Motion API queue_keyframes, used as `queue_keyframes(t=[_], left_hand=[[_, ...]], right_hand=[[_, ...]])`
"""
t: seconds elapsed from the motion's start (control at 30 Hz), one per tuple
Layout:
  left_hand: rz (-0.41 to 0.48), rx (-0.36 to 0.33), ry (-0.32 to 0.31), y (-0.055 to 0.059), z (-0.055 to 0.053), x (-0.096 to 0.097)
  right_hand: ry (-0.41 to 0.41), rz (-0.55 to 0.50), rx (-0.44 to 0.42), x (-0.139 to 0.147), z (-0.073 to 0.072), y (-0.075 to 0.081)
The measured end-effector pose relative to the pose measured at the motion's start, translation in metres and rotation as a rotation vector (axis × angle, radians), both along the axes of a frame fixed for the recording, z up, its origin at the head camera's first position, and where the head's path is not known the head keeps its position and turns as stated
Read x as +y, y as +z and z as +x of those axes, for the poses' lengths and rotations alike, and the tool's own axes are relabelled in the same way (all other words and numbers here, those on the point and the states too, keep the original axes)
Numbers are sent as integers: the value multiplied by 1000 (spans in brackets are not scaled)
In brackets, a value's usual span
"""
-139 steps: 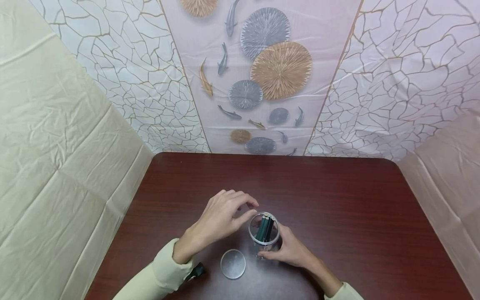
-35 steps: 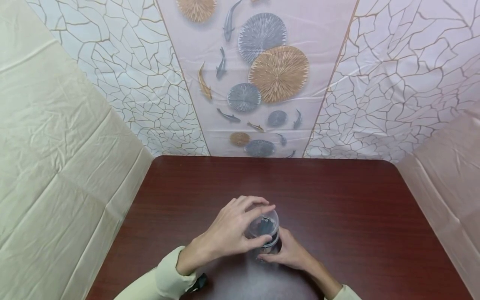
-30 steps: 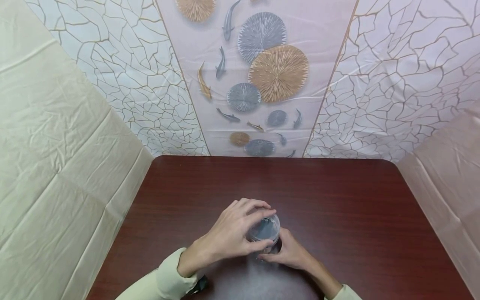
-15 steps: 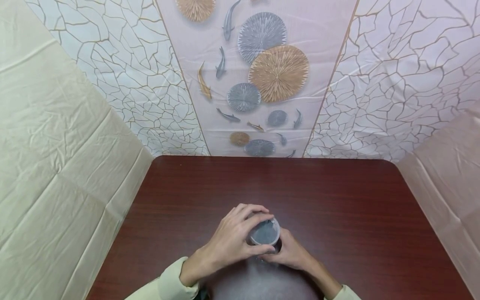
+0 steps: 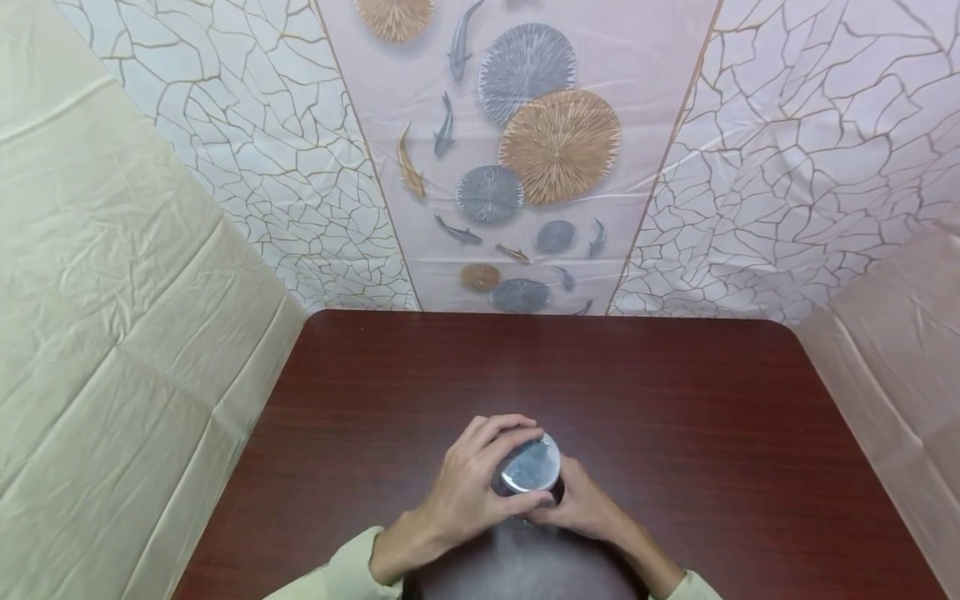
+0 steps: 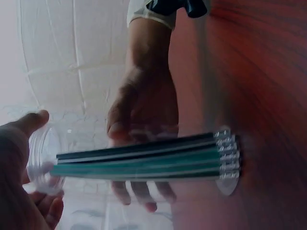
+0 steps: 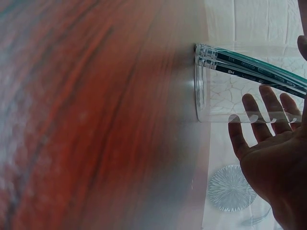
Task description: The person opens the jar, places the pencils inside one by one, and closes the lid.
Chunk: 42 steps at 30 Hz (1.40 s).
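Note:
A clear plastic jar [image 7: 211, 103] stands upright on the table, with several green and dark pencils [image 6: 144, 160] inside, their metal-banded ends at the bottom. Its round clear lid [image 5: 531, 467] covers the mouth and catches the light. My left hand [image 5: 467, 479] grips the lid's edge, thumb on the near side and fingers round the far side. Lower down, my right hand [image 5: 588, 500] holds the jar's body from the right, fingers curled round the wall. Most of the jar is hidden under the lid and hands in the head view.
The dark red wooden table [image 5: 675, 400] extends around the jar. Patterned cloth [image 5: 555, 150] hangs behind its far edge, and plain pale cloth [image 5: 142, 350] lines the left side. A black strap-like piece [image 6: 177, 5] sits at the right sleeve.
The lid lay on the table at first; my left hand has brought it onto the jar's mouth. In the last second that hand has lowered and turned slightly with it. The right hand stays put.

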State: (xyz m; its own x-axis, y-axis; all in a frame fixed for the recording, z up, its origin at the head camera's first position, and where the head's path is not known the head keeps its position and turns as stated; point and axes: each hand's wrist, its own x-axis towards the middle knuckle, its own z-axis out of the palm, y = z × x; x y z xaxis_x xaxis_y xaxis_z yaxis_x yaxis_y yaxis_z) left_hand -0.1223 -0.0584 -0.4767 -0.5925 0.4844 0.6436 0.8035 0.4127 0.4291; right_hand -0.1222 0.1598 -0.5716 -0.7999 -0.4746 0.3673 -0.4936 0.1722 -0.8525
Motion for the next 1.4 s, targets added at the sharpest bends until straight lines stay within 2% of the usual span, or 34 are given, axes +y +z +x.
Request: queue_keyframes(t=[0.1,0.2,0.3,0.37,0.5,0.63,0.77,0.93,1.07,1.17,1.27,1.4], left_hand=[[-50,1,-103,3,-6,-3],[-139,-16,-220,8,-13,-6],[-217,-44,-279,12,-18,-10],[-244,-59,-270,13,-20,-11],[-251,-62,-184,15,-24,-11],[-257,-26,-142,16,-26,-12],[-275,-3,-184,18,-28,-13],[-281,-1,-290,20,-30,-13],[-278,-58,-389,20,-31,-13],[-278,-87,-427,20,-32,-13],[-278,-81,-395,19,-32,-14],[-265,-67,-295,18,-33,-15]], right_hand=[[7,1,8,1,0,0],[15,1,4,1,-1,0],[18,2,2,2,-1,-1],[14,4,2,1,-1,-1],[8,6,-6,0,0,-1],[13,3,-11,-1,0,2],[26,-6,-21,-1,1,5],[22,10,-14,0,1,4],[41,-6,-10,0,0,5],[43,-4,-9,0,-1,5],[24,12,-28,0,-1,5],[0,27,-36,1,-1,4]])
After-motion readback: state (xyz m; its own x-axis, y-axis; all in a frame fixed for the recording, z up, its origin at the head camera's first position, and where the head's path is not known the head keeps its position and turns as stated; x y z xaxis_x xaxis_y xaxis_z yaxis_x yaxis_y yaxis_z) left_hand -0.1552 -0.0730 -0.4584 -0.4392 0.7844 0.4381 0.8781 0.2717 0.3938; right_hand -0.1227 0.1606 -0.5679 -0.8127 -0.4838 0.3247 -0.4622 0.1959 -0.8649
